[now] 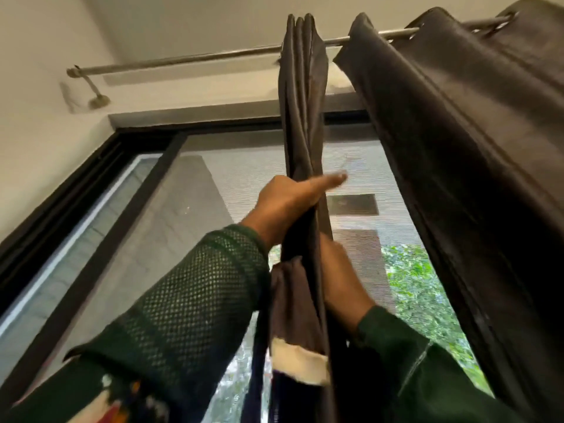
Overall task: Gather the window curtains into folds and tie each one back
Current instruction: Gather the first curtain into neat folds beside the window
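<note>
Both arms reach upward in dark green mesh-knit sleeves, the left arm rising from the lower left and the right from the lower right. The left hand (287, 206) sits higher, fingers curled in a grip with the thumb stretched out straight to the right. Just below it, the right hand (338, 276) grips too, its fingers hidden from view.

right hand (338, 276) fingers: hidden behind gathered curtain (300, 123)
left forefinger tip: blurred
loose curtain (464, 141): cut off at 3 o'clock edge
curtain rod (183, 61) right end: hidden
</note>
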A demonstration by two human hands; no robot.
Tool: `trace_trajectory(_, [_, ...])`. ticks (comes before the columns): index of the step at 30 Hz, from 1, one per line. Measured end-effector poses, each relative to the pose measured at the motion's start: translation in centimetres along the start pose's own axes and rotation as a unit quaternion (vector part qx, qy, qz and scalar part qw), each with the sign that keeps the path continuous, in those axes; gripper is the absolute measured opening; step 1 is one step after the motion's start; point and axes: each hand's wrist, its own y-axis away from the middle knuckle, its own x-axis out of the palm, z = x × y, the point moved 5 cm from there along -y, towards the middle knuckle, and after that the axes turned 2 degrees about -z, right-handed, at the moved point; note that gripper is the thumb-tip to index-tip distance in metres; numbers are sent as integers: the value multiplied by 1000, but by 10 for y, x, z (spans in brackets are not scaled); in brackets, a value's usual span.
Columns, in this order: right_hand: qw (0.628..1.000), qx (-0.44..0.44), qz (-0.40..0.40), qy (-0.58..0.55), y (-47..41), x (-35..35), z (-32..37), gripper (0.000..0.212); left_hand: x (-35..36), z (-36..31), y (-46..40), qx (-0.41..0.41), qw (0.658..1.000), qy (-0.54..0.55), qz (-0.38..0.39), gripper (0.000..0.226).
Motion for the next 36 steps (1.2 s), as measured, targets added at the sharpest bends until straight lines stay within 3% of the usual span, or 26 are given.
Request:
trace_trajectory(2, [1000, 2, 16, -21, 8, 19, 3, 37, -17, 5, -6, 26, 990, -131, -41, 37])
trace_trajectory(5, [999, 2, -13, -33, 17, 34, 5, 44, -34, 18, -9, 20, 965, -247, -84, 16])
trace_trajectory(8, [994, 101, -31, -35, 25, 51, -8, 55, -54, 37, -17, 1, 960, -260, -105, 27])
trace_trajectory(10, [986, 154, 1, -64, 29, 71, -9, 76, -71, 49, -24, 4, 952, -280, -121, 29])
trace_trajectory(14, [976, 203, 78, 26, 26, 128, -6, 101, -121, 72, -42, 13, 932, -331, -150, 27])
trace_trajectory(17, [971, 209, 110, 34, 19, 175, 2, 118, -173, 80, -55, 16, 907, -370, -200, 32])
trace_trajectory(22, [980, 133, 145, 8, -3, 255, 35, 84, -287, 92, -67, -12, 842, -454, -292, 36])
trace_trajectory(25, [973, 102, 209, 5, -11, 297, 63, 85, -346, 106, -58, -53, 816, -474, -326, 33])
trace_trajectory(30, [954, 152, 257, 9, -10, 357, 71, 70, -341, 126, -52, -20, 836, -487, -252, 28])
trace_trajectory(33, [945, 181, 272, 15, -1, 358, 56, 61, -307, 138, -56, -8, 882, -429, -195, 30])
trace_trajectory(36, [951, 172, 250, 53, 13, 336, 32, 65, -272, 156, -51, -30, 928, -331, -169, 35])
